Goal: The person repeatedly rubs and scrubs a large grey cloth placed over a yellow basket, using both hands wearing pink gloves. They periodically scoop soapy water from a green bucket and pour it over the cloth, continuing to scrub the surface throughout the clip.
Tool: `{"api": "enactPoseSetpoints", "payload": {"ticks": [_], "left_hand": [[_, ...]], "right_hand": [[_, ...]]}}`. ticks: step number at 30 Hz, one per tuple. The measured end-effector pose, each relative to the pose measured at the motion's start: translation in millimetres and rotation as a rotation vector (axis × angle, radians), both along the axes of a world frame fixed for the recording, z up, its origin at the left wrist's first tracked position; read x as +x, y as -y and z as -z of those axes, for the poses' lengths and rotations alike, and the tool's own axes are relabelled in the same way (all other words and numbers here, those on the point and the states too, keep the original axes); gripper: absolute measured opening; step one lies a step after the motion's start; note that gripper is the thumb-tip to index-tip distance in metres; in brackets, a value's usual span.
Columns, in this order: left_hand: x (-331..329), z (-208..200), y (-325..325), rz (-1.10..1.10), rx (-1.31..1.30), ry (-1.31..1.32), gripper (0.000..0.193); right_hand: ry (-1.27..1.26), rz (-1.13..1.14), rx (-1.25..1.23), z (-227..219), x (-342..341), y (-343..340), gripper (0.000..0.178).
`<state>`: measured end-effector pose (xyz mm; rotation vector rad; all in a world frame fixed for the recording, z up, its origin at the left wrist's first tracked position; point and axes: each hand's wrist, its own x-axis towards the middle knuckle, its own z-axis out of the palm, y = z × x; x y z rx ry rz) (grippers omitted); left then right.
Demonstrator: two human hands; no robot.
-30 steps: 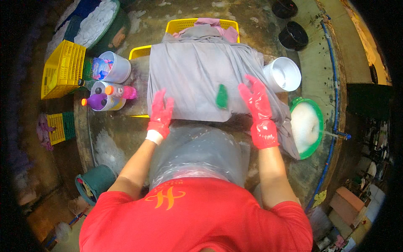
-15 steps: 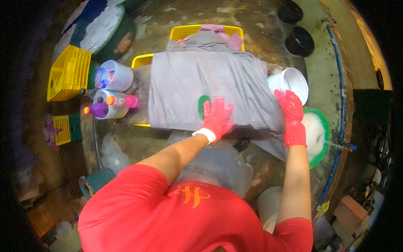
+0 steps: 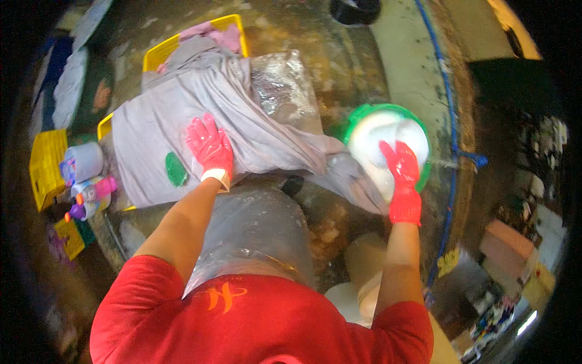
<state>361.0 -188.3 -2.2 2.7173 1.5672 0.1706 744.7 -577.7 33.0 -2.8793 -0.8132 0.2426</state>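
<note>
A wet grey cloth is draped over a low flat surface in front of me. My left hand, in a pink rubber glove, lies on the cloth with its fingers stretched out and nothing in them. Just left of that hand a green oval brush rests on the cloth. My gloved right hand grips a white plastic tub by its near side, down in a green basin of whitish, foamy water. Part of the tub is hidden by the glove and foam.
A yellow crate with pink cloth stands beyond the grey cloth. Bottles and pails, including a whitish pail, stand at the left by another yellow crate. A blue hose runs along the right. A black pot sits far off.
My right hand has taken the white tub from beside the cloth into the green basin. The cloth's right end is pulled aside, baring a wet surface. The view has swung right.
</note>
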Motion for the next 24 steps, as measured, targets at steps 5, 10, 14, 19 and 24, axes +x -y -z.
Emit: {"api": "enactPoseSetpoints", "payload": {"ticks": [5, 10, 14, 19, 24], "left_hand": [[-2.6, -11.9, 4.2, -0.021, -0.029, -0.031, 0.067], [1.3, -15.8, 1.9, -0.013, 0.012, -0.018, 0.063], [2.7, -10.5, 1.2, 0.022, 0.008, 0.016, 0.061], [-10.9, -11.0, 7.1, 0.051, 0.028, 0.068, 0.059], [-2.5, -1.2, 5.6, 0.024, 0.018, 0.041, 0.059]], "right_hand": [[-0.297, 0.222, -0.139, 51.1, 13.2, 28.6, 0.088], [-0.402, 0.366, -0.036, 178.5, 19.4, 71.3, 0.086], [-0.542, 0.510, 0.089, 235.0, 23.3, 104.2, 0.085], [-0.649, 0.724, 0.685, 255.2, 30.0, 129.6, 0.071], [-0.386, 0.330, 0.242, 245.5, 58.5, 150.0, 0.062]]}}
